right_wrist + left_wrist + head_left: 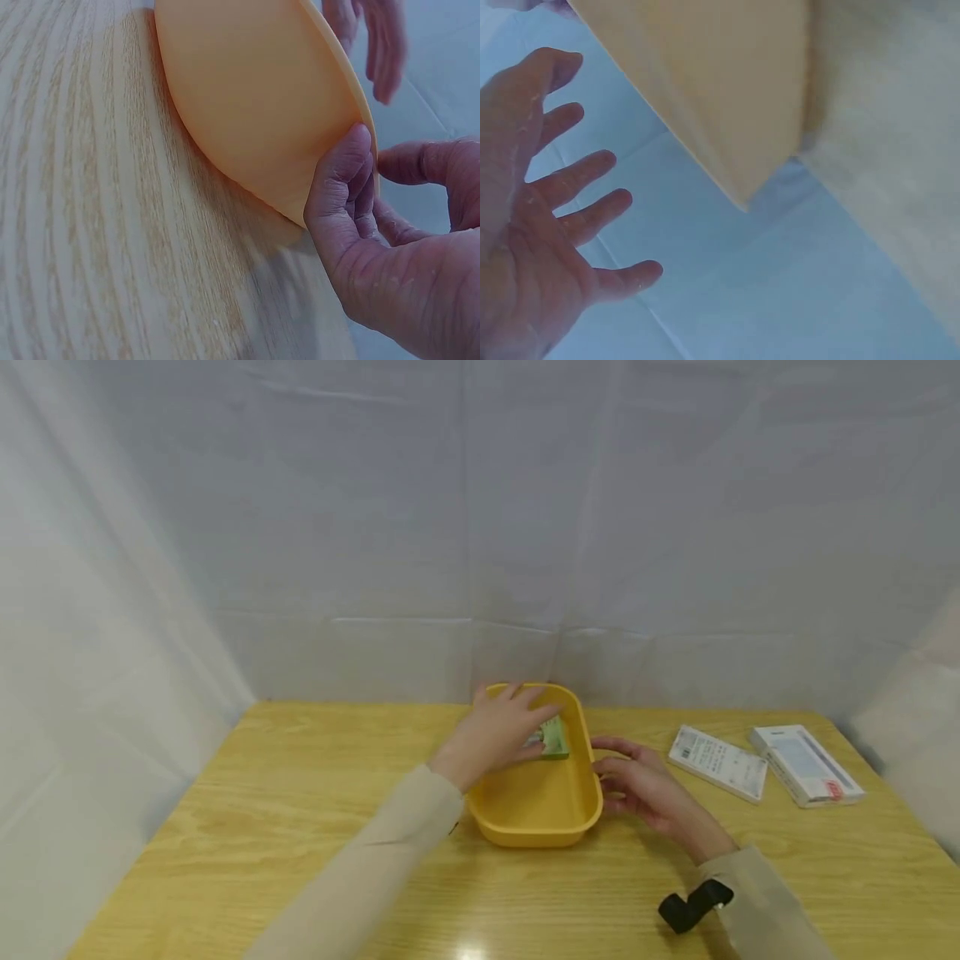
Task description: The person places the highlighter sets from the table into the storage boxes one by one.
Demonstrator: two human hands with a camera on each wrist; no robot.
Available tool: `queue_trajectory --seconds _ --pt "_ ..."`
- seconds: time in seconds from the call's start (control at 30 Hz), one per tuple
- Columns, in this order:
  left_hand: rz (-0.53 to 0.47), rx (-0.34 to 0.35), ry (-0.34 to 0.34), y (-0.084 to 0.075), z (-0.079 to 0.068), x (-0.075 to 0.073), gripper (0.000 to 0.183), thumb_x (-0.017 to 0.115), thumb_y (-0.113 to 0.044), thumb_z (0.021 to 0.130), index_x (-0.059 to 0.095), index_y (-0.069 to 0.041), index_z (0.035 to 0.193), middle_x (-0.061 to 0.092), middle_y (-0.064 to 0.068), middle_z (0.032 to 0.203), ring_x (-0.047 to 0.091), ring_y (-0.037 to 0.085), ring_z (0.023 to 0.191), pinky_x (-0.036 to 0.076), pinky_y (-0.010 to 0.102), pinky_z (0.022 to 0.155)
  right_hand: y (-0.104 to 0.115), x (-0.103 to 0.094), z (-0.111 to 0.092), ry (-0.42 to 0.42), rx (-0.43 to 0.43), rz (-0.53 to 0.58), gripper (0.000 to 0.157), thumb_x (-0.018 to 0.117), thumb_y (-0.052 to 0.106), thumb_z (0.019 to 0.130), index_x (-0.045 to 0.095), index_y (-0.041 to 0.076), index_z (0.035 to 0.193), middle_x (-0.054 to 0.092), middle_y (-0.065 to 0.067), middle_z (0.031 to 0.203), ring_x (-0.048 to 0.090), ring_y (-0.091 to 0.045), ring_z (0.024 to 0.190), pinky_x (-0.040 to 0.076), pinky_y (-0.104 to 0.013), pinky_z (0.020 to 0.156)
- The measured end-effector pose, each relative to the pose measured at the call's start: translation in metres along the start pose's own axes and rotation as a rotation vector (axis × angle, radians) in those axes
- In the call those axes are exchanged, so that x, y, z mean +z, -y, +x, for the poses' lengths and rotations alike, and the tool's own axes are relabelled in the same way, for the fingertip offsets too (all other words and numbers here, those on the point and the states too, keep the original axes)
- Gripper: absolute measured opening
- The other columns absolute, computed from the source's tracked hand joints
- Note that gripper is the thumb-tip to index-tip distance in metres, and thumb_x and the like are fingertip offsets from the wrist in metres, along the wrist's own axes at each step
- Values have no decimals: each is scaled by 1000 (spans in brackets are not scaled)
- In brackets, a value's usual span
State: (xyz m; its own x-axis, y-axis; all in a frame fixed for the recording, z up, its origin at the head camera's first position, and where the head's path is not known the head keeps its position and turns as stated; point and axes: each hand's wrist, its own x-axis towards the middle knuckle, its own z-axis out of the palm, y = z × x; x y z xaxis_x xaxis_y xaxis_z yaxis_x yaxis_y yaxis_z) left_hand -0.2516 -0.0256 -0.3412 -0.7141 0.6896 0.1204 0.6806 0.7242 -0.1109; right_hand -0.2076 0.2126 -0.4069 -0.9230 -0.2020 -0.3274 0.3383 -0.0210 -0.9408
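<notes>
In the head view, a yellow plastic basin (532, 793) stands at the far middle of the table. My left hand (498, 731) hovers over its left side with fingers spread apart. A small green printed box (555, 739) lies inside the basin, partly hidden behind that hand. The left wrist view shows my left palm (540, 247) bare, with nothing in the fingers. At the basin's right wall, my right hand (645, 785) holds the rim. Its curled fingers and thumb sit against the wall and rim in the right wrist view, where the basin (247, 90) fills the top.
Right of the basin lie a flat white printed box (718, 762) and a thicker white box (808, 766) with a red mark. A pale sheet (525, 527) hangs just behind the wooden table (322, 793). A black strap (693, 906) hangs at the right sleeve.
</notes>
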Motion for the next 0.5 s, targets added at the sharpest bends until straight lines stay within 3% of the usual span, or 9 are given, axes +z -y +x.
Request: queue_trajectory --seconds 0.2,0.4,0.5 --pt "-90 12 -100 13 -39 12 47 66 -37 99 56 -25 143 53 8 152 46 34 143 43 72 105 1 2 0 -6 -2 -1 60 59 14 100 35 3 154 71 -4 105 69 -15 84 63 -27 70" --pt "-273 -91 -71 16 -64 29 52 62 -42 101 52 -24 149 48 13 156 49 36 140 46 66 104 1 3 -2 3 -9 -9 60 58 14 101 34 2 155 71 -3 102 68 -14 83 62 -27 70" --pt "-410 -149 -109 17 -70 38 51 65 -38 99 55 -20 146 47 17 155 50 39 139 47 63 106 1 3 -4 10 -12 -8 60 58 14 101 33 2 155 71 -2 100 68 -14 82 62 -26 68"
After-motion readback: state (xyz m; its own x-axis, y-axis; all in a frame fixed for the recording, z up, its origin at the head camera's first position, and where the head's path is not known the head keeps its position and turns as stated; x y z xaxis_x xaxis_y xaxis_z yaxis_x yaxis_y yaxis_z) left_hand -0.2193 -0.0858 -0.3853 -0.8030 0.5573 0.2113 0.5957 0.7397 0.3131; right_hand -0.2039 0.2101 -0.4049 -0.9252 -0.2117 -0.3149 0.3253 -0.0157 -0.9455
